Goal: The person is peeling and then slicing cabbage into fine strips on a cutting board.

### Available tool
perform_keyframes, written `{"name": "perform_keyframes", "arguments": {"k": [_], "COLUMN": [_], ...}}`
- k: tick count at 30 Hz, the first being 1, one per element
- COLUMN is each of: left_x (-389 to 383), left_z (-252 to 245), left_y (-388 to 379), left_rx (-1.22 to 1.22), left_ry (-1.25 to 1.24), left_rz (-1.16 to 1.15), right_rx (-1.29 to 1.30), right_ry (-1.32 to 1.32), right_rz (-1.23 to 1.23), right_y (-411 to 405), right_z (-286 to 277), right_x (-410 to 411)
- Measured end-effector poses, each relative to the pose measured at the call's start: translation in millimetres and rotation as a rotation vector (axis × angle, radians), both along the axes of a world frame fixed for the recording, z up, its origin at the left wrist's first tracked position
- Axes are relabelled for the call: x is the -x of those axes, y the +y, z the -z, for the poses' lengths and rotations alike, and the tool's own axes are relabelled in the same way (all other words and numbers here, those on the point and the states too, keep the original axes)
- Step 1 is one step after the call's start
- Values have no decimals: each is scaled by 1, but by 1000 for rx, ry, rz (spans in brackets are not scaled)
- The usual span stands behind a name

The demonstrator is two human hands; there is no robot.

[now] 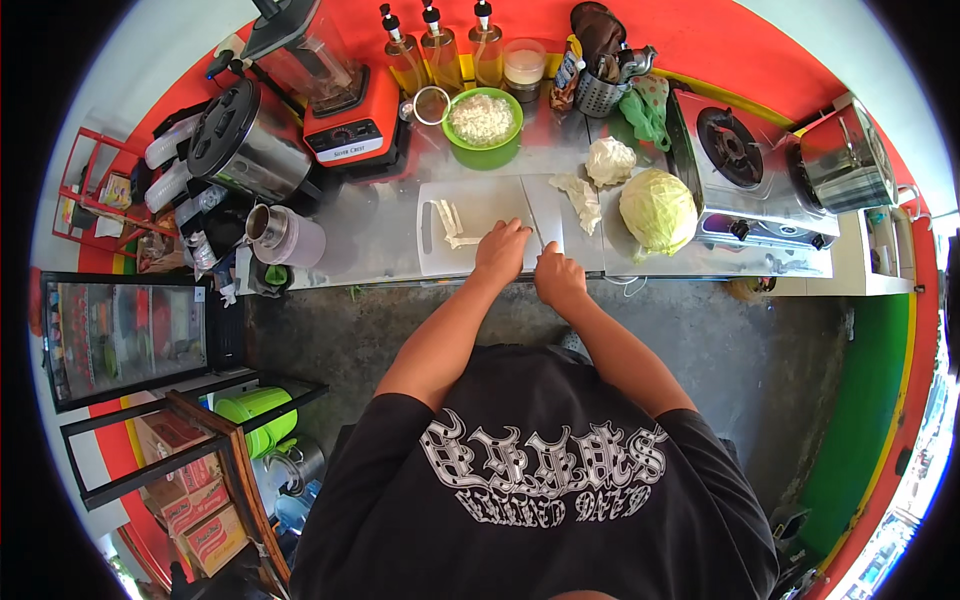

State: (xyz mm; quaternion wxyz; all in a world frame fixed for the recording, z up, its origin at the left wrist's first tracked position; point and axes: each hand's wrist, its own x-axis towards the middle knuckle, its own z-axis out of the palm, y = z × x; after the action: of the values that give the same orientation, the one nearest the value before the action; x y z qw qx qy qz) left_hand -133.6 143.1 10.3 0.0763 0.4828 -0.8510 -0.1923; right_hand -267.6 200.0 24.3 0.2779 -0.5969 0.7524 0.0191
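My right hand (pixel 560 276) grips the handle of a knife (pixel 532 208). Its blade shows as a thin dark line pointing away across a white cutting board (pixel 487 196). Just left of the blade, my left hand (pixel 504 251) is on the board with fingers bent down; whatever lies beneath them is hidden. Pale food strips (pixel 450 217) lie on the board's left part, one reaching towards my left hand. Right of the board are a loose cabbage leaf (pixel 579 199), a smaller pale cabbage piece (pixel 609 160) and a whole green cabbage (pixel 658 211).
Behind the board stands a green bowl (pixel 482 120) of shredded pale food. A red blender (pixel 352 124), a large lidded pot (pixel 247 135) and a jug (pixel 289 236) occupy the left. Pump bottles (pixel 442 52) line the wall. At right is a gas stove (pixel 739 165) with a steel pot (pixel 847 161).
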Motion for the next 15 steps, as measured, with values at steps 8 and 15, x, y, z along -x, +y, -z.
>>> {"name": "perform_keyframes", "arguments": {"k": [8,15], "left_x": [0,-4], "left_z": [-5,1], "left_y": [1,4], "left_rx": [-8,-4], "left_ry": [4,24], "left_rz": [11,-2], "right_rx": [11,-9], "right_ry": [23,40], "right_rz": [0,11], "right_y": [-12,-3], "right_z": [5,12], "right_x": [2,-5]}}
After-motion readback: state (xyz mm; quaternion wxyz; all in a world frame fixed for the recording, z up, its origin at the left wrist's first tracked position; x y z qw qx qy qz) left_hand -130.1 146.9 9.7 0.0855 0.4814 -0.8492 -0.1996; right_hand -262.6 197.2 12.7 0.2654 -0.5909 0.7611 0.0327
